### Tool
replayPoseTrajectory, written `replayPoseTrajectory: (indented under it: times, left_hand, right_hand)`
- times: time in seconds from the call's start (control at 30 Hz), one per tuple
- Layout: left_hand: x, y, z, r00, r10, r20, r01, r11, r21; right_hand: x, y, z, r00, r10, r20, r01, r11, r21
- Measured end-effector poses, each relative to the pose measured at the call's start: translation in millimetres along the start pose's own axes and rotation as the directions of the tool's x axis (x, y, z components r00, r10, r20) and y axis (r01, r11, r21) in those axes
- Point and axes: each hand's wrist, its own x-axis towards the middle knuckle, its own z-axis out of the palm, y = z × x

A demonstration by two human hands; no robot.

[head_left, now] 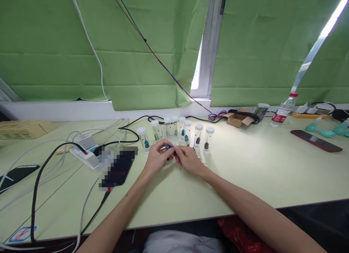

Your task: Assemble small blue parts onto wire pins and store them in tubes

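Observation:
My left hand [159, 155] is closed in a pinch around a small shiny blue piece [167, 147], mostly hidden by the fingers. Right against it, my right hand [188, 159] is also pinched, its fingertips meeting those of the left; a small dark bit shows between them, too small to name. Just behind both hands stand several clear tubes with white caps, among them one at the left [142, 139] with a blue piece on a thin stem inside and one at the right [209, 140] with a dark brown piece. Thin metal bits [202, 160] lie beside my right hand.
Left of my arms lie a phone [122, 169], a white power strip [85, 155] and looping cables. At the back right are an open cardboard box [237, 119], a printed can [261, 112] and a water bottle [283, 111]. A red-edged phone [316, 140] lies farther right.

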Motion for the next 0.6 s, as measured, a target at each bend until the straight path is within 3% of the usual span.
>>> replayPoseTrajectory:
  times: [0.6]
  left_hand:
    - [-1.9,8.9,3.1,1.000,-0.002,-0.028,0.002,1.000,-0.013]
  right_hand:
    - [3.6,1.0,1.2,0.993,0.092,0.070,-0.111,0.929,0.352]
